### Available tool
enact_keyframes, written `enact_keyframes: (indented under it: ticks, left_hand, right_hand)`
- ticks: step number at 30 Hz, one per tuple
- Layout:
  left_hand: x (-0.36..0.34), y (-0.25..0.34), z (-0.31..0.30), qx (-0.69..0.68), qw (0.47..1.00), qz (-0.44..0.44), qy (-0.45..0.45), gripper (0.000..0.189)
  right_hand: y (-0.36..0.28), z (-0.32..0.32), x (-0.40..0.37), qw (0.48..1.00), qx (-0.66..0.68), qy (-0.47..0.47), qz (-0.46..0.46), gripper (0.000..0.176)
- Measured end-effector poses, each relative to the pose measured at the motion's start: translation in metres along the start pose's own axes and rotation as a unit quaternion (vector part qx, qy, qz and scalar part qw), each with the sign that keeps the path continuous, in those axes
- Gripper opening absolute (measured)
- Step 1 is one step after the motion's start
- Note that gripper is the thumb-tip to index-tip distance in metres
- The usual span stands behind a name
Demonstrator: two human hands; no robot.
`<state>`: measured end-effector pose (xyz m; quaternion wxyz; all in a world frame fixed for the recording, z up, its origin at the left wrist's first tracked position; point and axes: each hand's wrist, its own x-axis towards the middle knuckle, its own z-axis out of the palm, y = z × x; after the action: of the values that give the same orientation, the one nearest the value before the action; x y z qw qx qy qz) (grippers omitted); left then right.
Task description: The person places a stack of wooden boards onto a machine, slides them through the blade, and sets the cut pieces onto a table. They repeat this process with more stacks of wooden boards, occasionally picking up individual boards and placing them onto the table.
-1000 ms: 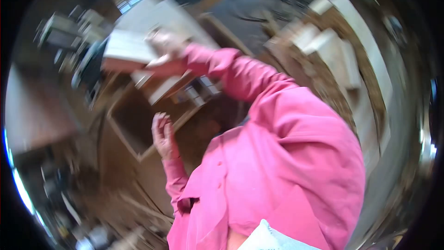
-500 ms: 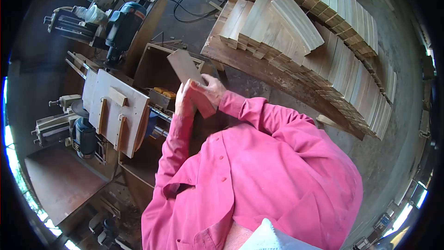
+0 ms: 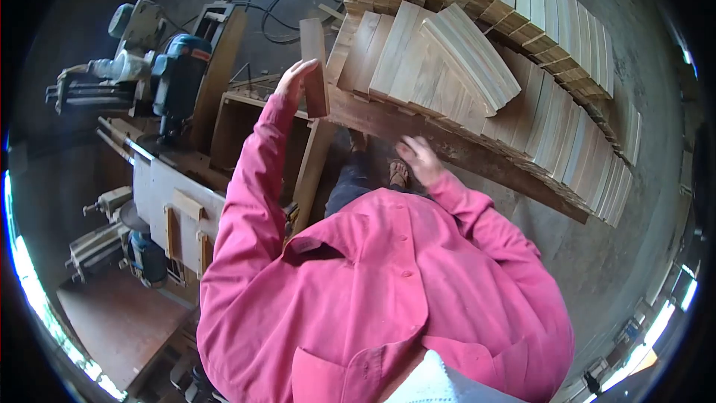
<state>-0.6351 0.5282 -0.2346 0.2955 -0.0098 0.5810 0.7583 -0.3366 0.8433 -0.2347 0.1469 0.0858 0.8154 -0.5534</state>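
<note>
My left hand (image 3: 296, 80) is closed on a short flat wooden board (image 3: 315, 67), which stands almost upright beside the end of a low bench. Part of the grip is hidden behind the hand. Nothing is in my right hand (image 3: 421, 160); it is open, slightly blurred, in front of my body near the bench's lower edge. Stacked wooden boards (image 3: 418, 67) lie on the bench just right of the held board, with several loose strips (image 3: 477, 60) laid slantwise on top.
At left stands a machine with blue motors (image 3: 179, 75) and a pale sliding table (image 3: 156, 186) carrying small wooden blocks. An open wooden box (image 3: 250, 130) sits between machine and bench. Black cables (image 3: 280, 11) lie on the floor. My sandalled foot (image 3: 399, 173) is below.
My right hand has let go of the board and moved right. My left hand has carried the board up and forward, towards the bench end. My body has turned towards the stacks.
</note>
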Motion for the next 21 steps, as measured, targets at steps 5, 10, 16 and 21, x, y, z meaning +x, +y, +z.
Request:
enact_keyframes:
  ticks: [5,10,16,21]
  left_hand:
    - [0.078,0.007,0.013,0.125,0.985,-0.122,0.002,0.034]
    - [0.116,-0.008,0.010,0.174,0.974,-0.085,-0.117,0.034]
    - [0.135,-0.033,0.003,0.185,0.969,-0.142,-0.082,0.055]
    - [0.130,-0.035,0.007,0.128,0.984,-0.102,-0.066,0.070]
  right_hand:
    - [0.044,-0.038,-0.086,0.968,-0.015,0.175,0.181,0.072]
    - [0.038,-0.015,-0.125,0.923,-0.052,0.236,0.299,0.080]
    - [0.034,0.033,-0.107,0.941,-0.085,0.180,0.274,0.082]
    - [0.030,0.044,-0.089,0.949,-0.053,0.175,0.258,0.081]
